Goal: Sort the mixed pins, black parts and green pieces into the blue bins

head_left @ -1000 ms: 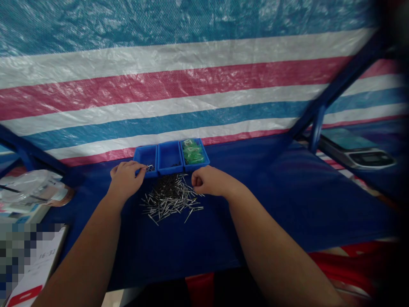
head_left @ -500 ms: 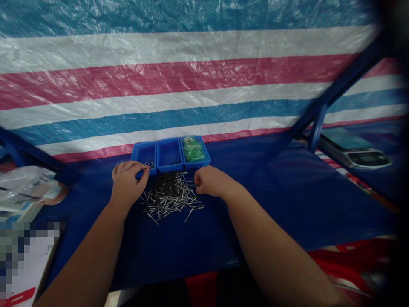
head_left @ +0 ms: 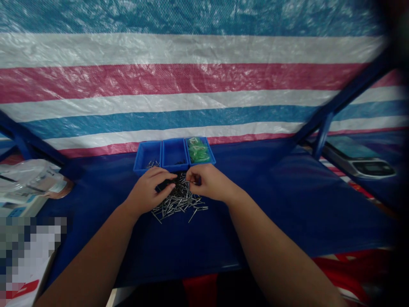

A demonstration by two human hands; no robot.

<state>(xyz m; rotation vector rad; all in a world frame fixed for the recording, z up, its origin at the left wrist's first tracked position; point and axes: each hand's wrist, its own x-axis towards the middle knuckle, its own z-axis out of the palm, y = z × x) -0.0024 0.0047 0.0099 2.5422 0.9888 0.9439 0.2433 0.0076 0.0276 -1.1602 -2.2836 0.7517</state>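
A loose pile of thin silvery metal pins (head_left: 179, 205), with darker pieces mixed in at the back, lies on the blue table. Over its left side is my left hand (head_left: 150, 189), thumb and fingers apart and nothing visible between them. My right hand (head_left: 207, 181) is closed in a pinch at the pile's right edge; what its fingertips hold is too small to make out. Just behind the pile stand three joined blue bins: the left bin (head_left: 148, 149) contains a few pins, the middle bin (head_left: 173, 149) some small dark pieces, and the right one green plastic bags (head_left: 198, 152).
A digital scale (head_left: 367, 166) sits at the right beyond a blue metal frame bar (head_left: 322, 136). To the left are a clear plastic container (head_left: 28, 179) and papers (head_left: 35, 251), partly pixelated. Behind the blue table (head_left: 271, 213) hangs a striped plastic sheet (head_left: 191, 81).
My left hand has moved right, from beside the left bin to over the pile, and its fingers have parted. My right hand has come slightly inward. The view has shifted slightly.
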